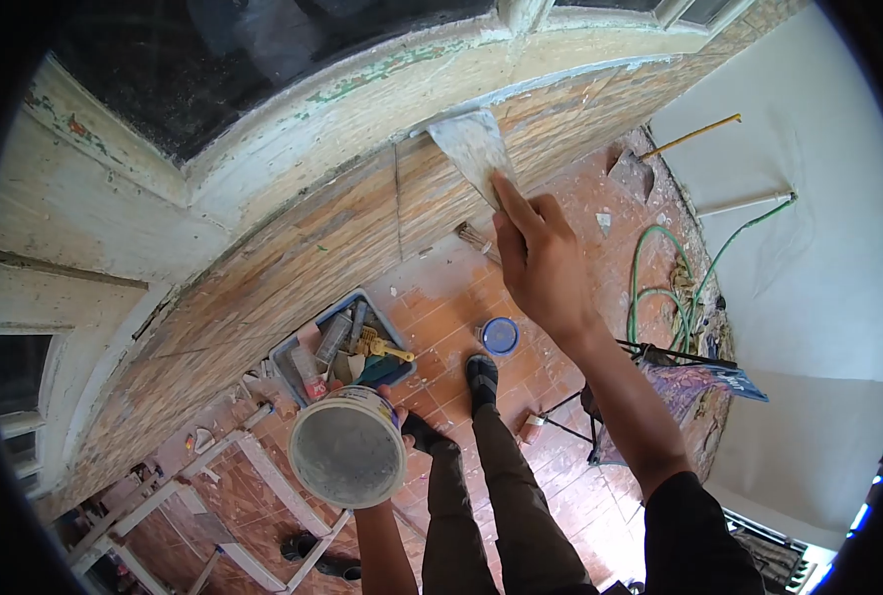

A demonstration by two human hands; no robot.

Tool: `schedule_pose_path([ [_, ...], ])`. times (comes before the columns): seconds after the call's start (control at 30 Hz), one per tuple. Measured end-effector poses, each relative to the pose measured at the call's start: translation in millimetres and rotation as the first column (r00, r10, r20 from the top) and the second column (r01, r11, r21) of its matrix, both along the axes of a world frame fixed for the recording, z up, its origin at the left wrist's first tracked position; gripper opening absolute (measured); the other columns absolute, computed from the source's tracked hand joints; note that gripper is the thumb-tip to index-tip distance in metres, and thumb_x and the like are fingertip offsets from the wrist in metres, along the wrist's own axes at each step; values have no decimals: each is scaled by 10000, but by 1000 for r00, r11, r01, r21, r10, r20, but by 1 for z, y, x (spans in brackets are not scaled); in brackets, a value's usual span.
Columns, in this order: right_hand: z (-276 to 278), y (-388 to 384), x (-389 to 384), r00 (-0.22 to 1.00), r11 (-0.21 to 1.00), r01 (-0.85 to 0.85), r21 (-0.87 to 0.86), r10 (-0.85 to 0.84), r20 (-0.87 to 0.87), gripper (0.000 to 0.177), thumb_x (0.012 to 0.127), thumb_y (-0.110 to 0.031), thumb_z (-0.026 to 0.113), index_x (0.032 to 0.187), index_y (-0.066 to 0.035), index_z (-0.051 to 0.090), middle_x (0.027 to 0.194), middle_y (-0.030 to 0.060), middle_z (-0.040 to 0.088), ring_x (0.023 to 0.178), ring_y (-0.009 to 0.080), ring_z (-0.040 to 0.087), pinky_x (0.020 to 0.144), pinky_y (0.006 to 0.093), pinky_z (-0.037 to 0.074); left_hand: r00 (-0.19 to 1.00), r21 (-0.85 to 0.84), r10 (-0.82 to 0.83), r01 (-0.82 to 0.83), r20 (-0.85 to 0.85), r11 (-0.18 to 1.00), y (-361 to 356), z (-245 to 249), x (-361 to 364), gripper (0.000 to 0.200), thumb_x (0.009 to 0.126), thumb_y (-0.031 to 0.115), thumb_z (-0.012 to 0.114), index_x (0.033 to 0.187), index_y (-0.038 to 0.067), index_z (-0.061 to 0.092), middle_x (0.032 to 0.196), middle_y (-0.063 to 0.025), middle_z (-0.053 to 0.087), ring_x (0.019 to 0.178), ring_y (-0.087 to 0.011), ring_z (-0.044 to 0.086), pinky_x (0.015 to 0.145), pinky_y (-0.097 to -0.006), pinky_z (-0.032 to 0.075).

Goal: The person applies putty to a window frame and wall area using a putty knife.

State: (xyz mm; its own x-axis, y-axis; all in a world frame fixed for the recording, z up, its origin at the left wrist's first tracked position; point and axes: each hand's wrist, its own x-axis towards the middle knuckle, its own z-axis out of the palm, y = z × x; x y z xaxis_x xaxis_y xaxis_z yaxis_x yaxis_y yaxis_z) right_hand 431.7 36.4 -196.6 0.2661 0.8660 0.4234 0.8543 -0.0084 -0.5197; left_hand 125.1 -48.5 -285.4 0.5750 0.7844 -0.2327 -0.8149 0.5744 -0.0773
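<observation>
My right hand (546, 263) is closed on a putty knife (473, 149) with a wide blade smeared with whitish filler. The blade's edge touches the seam between the painted window frame (332, 124) and the tiled wall (303, 233). A pale strip of filler (570, 74) runs along that seam to the right of the blade. Lower down, my left hand (402, 421) grips a round bucket (348, 446) from its side and underneath. The bucket's mouth faces up and shows grey-white residue inside.
A tool tray (342, 342) stands on the floor by the wall, near a blue-lidded tub (499, 336). A wooden ladder (253, 486) is at lower left. Right of my arm are a folding chair (660, 397), a green hose (635, 288) and a shovel (632, 177).
</observation>
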Motion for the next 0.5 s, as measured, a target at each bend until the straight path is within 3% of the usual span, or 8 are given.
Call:
schedule_pose_path([
  [0.17, 0, 24, -14, 992, 993, 42, -111, -28, 125, 386, 996, -156, 596, 1376, -88, 591, 946, 209, 611, 685, 417, 675, 593, 476, 569, 998, -11, 5, -5, -55, 1000, -4, 0, -11, 626, 1005, 518, 560, 1555, 289, 367, 1542, -226, 428, 1271, -434, 496, 875, -546, 524],
  [0.33, 56, 17, -18, 985, 936, 73, -345, -14, 171, 375, 995, -140, 575, 1363, -70, 598, 986, 240, 627, 749, 437, 689, 632, 500, 568, 997, -58, 39, -43, -64, 997, -9, 2, -11, 628, 1008, 522, 554, 1560, 289, 368, 1525, -222, 455, 1257, -427, 511, 865, -531, 532],
  [0.43, 73, -10, -14, 991, 854, 7, -520, 64, 118, 363, 995, -125, 568, 1347, -48, 609, 982, 251, 624, 793, 454, 680, 687, 527, 554, 998, -29, 50, -51, -49, 998, -10, 2, -11, 626, 1010, 530, 548, 1560, 290, 368, 1516, -223, 463, 1248, -426, 518, 855, -520, 540],
  [0.5, 71, -26, -18, 996, 878, -15, -479, 54, 68, 352, 1000, -128, 568, 1340, -50, 617, 969, 254, 623, 808, 459, 673, 711, 537, 543, 998, 25, 54, -54, -14, 998, -9, 3, -10, 626, 1011, 536, 545, 1560, 291, 368, 1516, -227, 461, 1244, -428, 521, 852, -518, 544],
])
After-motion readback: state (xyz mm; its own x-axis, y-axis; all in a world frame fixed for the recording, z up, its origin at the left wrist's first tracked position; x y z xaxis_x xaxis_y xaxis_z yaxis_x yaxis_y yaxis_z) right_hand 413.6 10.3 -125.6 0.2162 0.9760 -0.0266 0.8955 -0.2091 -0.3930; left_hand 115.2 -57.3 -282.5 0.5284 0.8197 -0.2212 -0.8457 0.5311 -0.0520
